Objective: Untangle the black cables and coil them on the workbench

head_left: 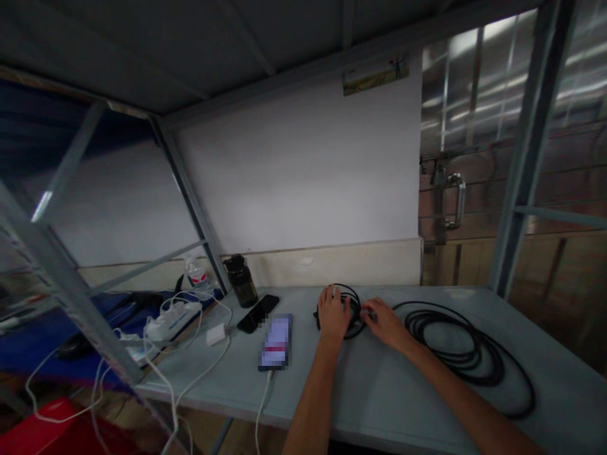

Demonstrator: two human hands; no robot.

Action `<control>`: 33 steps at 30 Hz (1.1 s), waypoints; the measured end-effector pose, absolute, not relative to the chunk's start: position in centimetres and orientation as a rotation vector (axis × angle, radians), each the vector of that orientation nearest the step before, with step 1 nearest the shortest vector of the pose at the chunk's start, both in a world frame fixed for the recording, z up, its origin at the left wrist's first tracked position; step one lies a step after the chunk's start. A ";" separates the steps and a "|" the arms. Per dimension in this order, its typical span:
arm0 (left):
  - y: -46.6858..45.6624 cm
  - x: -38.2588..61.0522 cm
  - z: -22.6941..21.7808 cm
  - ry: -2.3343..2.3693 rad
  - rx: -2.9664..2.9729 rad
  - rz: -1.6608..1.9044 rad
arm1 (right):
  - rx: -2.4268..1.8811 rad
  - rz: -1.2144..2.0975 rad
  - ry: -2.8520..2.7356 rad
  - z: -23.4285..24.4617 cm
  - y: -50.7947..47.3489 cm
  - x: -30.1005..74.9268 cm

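Small coil [355, 320] is partly covered by the left hand [334, 312], lower mid-frame, and its right edge is met by the right hand [383, 321]. Whether any fingers are clamped can't really be told, tbh.

L hand [333, 311] on sm. blk coil [355, 307], R hand [383, 320] beside.

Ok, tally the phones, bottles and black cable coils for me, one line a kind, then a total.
Phones: 2 (dark-screened phone, lit phone)
Bottles: 2 (dark bottle, clear bottle)
Black cable coils: 2 (smaller coil, larger coil)
Total: 6
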State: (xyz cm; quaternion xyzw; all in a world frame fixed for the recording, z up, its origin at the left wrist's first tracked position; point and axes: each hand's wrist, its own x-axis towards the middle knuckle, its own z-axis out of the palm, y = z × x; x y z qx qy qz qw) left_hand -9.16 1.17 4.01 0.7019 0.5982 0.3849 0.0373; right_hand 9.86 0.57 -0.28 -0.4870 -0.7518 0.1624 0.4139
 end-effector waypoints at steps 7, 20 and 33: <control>0.4 -7.8 3.5 1.559 2.369 1.054 | -1.200 0.434 -1.867 -0.7 1.1 9.9; -0.3 -7.9 3.7 1.315 2.413 0.960 | -1.114 0.461 -1.831 -0.8 1.2 10.4; 0.1 -8.5 3.6 1.382 2.528 0.709 | -1.089 0.480 -1.813 0.8 0.9 10.5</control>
